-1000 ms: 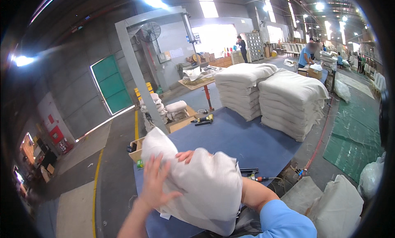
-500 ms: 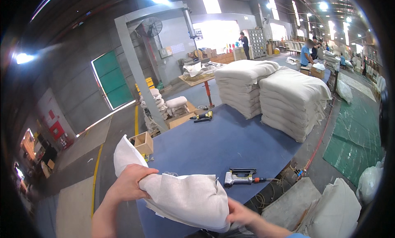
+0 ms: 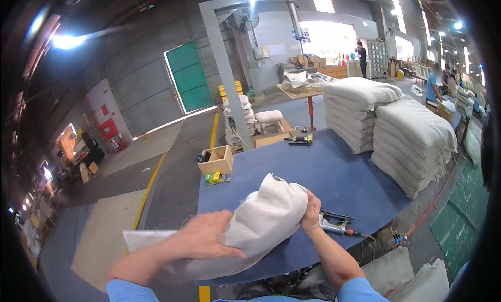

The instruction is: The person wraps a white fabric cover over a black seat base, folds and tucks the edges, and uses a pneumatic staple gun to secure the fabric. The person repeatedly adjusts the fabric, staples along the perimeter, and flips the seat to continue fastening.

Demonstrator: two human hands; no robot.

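Fingers of the right hand (image 3: 312,214) clamp the puffy off-white cloth piece (image 3: 274,210) at two o'clock; the left hand (image 3: 204,237) has its thumb spread, grip unclear. The piece overhangs the flat blue table (image 3: 355,171) toward eight; even tension should limit creases.

Left fisheye on person's head, facing forward and down. Left hand (image 3: 206,238), right hand (image 3: 311,212) close; blue table (image 3: 344,171) mid-range; green door (image 3: 190,77) far.

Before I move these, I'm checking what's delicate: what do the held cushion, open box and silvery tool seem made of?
Held cushion: probably matte woven cloth, given its soft folds. Open box: likely unpainted wood, pale tan with flat walls. Silvery tool: perhaps metal, from its sheen; its black part is unclear.
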